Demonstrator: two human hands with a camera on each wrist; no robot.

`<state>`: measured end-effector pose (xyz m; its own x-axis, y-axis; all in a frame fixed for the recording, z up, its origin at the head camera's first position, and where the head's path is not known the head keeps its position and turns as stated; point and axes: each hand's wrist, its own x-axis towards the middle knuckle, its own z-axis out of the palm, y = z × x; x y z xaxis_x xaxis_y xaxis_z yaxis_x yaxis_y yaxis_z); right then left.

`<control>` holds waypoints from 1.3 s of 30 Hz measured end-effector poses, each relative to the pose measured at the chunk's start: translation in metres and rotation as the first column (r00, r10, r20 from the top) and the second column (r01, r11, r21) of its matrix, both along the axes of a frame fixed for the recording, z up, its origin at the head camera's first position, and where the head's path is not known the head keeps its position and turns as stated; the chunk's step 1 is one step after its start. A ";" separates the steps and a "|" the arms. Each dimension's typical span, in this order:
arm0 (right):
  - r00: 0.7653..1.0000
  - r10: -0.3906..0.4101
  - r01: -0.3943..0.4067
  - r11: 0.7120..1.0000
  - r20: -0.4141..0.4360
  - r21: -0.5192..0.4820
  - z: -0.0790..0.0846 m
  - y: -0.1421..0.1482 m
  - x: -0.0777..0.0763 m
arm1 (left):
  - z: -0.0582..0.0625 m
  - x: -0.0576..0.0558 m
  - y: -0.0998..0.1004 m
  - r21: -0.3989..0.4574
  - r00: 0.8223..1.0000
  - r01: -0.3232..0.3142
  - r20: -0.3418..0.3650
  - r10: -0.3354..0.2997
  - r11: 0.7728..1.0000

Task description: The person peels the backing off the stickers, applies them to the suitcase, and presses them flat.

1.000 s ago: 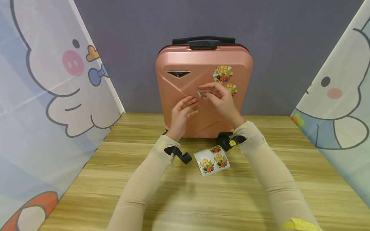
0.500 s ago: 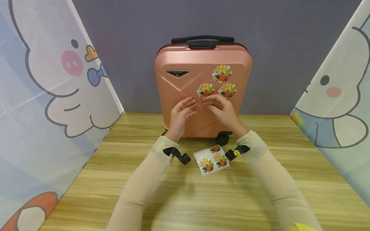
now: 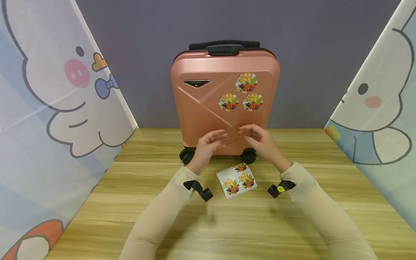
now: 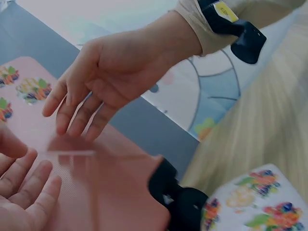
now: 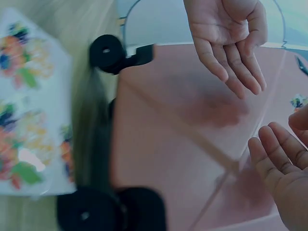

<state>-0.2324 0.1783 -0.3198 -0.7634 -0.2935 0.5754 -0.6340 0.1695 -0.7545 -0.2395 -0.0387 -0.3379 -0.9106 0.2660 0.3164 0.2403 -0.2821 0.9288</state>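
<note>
A pink hard-shell suitcase [image 3: 201, 124] stands upright on its wheels. Three round fruit stickers lie on its front: a top sticker [image 3: 246, 83], a lower left sticker [image 3: 228, 102] and a lower right sticker [image 3: 252, 102]. My left hand [image 3: 208, 150] hovers before the lower part of the shell, fingers relaxed, holding nothing. Just right of it is my right hand [image 3: 264, 144], loosely bent and bare as well, as the left wrist view confirms with its spread fingers [image 4: 77, 113]. Below both hands a white sheet of fruit stickers [image 3: 236, 180] lies on the table.
The suitcase has a black top handle [image 3: 224, 44] and black wheels [image 3: 248, 156]. Behind it rises a grey wall [image 3: 312, 72]. Cartoon-printed panels [image 3: 74, 119] flank the wood-grain table [image 3: 234, 231] on both sides.
My right hand has left the lower left sticker, now fully visible, and come down the suitcase. My left hand has lowered too, during the last half second. The sticker sheet stays put.
</note>
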 end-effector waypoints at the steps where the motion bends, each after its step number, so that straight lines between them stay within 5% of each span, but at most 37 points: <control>1: 1.000 -0.006 0.005 1.000 0.009 0.016 -0.003 0.003 0.001 | -0.004 0.001 0.000 -0.032 1.000 0.009 -0.007 -0.009 0.999; 11: 0.998 -0.032 0.024 0.991 0.058 0.131 -0.033 0.020 0.015 | -0.043 0.001 -0.001 -0.260 0.997 0.075 0.009 -0.075 0.963; 15: 0.995 -0.034 0.018 0.985 0.095 0.169 -0.044 0.023 0.018 | -0.059 -0.004 0.000 -0.361 0.997 0.074 0.009 -0.076 0.930; 25: 0.997 -0.026 0.007 0.968 0.074 0.251 -0.068 0.031 0.021 | -0.076 -0.019 0.000 -0.617 0.999 -0.011 -0.034 -0.013 0.787; 32: 0.996 -0.070 0.047 0.923 0.049 0.382 -0.072 0.037 0.021 | -0.079 -0.024 0.007 -0.753 0.998 0.010 -0.032 -0.052 0.658; 35: 0.998 -0.062 0.048 0.902 0.020 0.429 -0.072 0.039 0.020 | -0.079 -0.024 0.009 -0.760 0.998 0.039 0.004 -0.056 0.648; 39: 0.999 -0.047 0.044 0.886 -0.005 0.462 -0.071 0.040 0.019 | -0.079 -0.023 0.009 -0.733 0.997 0.072 0.065 -0.036 0.677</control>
